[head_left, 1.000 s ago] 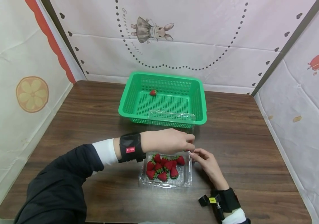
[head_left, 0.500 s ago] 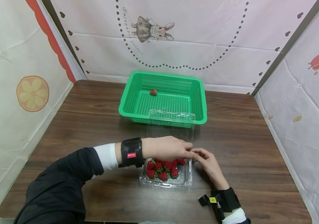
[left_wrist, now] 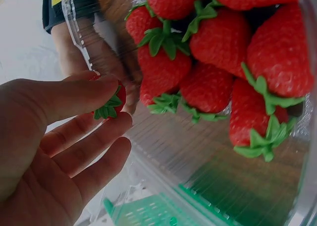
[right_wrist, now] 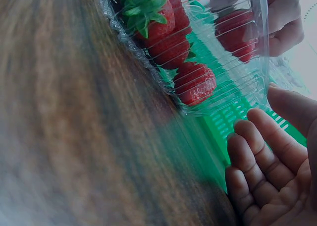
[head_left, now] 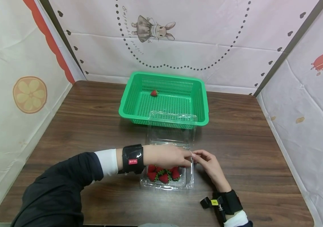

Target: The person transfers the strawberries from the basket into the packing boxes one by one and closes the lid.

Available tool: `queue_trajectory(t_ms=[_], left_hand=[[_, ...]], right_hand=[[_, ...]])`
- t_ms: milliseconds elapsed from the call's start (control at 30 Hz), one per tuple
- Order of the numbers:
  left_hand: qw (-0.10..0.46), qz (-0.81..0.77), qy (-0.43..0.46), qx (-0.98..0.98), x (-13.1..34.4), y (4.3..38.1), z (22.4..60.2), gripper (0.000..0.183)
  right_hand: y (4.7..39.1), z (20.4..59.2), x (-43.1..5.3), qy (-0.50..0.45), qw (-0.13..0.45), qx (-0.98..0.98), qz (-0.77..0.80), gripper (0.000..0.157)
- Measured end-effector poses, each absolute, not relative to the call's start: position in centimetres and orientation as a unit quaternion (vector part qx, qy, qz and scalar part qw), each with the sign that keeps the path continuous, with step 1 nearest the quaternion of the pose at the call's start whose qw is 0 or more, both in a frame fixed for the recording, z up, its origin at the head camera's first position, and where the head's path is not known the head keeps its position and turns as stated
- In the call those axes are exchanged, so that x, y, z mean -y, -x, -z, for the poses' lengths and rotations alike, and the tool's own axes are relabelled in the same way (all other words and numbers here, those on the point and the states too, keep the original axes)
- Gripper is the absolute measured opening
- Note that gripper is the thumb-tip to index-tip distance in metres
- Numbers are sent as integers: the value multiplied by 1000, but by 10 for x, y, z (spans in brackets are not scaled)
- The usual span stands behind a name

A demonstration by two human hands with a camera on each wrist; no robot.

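Note:
My left hand (head_left: 165,156) reaches over the clear plastic box (head_left: 184,183) from the left. Thumb and fingertips pinch a strawberry (left_wrist: 118,99) with a green leafy cap, inside the box's right wall. Several other strawberries (left_wrist: 220,40) lie clustered in the box, partly covered by this hand in the head view. At the box's right rim my right hand (head_left: 210,167) pinches the edge between thumb and index finger. Its other fingers (right_wrist: 242,154) lie outside the wall, in the right wrist view.
The box's clear hinged lid (head_left: 170,134) lies folded back, its far end over the front rim of a green basket (head_left: 127,115). One strawberry (head_left: 154,93) lies in that basket. All stand on a brown wooden table (head_left: 249,151) with printed cloth walls around it.
My left hand has moved down toward me, from above the box's back edge to over its back half, bringing the strawberry inside. The right hand stays at the rim.

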State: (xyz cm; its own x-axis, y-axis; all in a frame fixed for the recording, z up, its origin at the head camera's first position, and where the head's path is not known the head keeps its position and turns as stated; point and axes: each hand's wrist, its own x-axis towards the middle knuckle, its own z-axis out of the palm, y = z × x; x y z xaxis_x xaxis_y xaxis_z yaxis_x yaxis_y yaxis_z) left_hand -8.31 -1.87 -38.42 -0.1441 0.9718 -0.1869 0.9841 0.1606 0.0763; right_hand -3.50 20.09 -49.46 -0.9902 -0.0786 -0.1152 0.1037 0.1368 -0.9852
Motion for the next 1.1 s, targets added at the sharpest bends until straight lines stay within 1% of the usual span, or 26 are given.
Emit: queue_trajectory(t_ms=[100,167,400,1100], left_hand=[[108,31,-645,-756,19,82,387,28],[113,31,-646,-754,19,81,389,28],[98,61,-657,-745,17,78,397,24],[107,87,-657,-741,14,76,406,39]], right_hand=[[35,494,-201,-5,69,-750,657,29],[35,493,-201,-5,68,-751,657,28],[35,493,-201,-5,69,-754,653,28],[36,494,-201,-2,65,-758,649,27]])
